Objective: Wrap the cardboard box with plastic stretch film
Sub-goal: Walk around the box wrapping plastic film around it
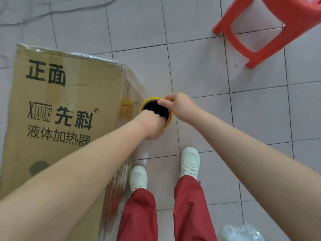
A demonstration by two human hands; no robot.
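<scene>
A tall brown cardboard box (66, 105) with black printed characters stands on the tiled floor at the left; clear film lies over its right side and top edges. Right beside its right face stands the stretch film roll (150, 103), seen end-on, with a yellow rim and a dark hollow core. My left hand (152, 124) grips the roll's near rim, fingers curled into the core. My right hand (177, 106) grips the far rim, thumb hooked over the edge. The length of the roll is hidden below my hands.
A red plastic stool (271, 30) stands at the upper right. A crumpled clear plastic bag (243, 232) lies at the bottom right. My feet in white shoes (190, 160) stand just below the roll. Grey tiled floor (251, 119) surrounds the box.
</scene>
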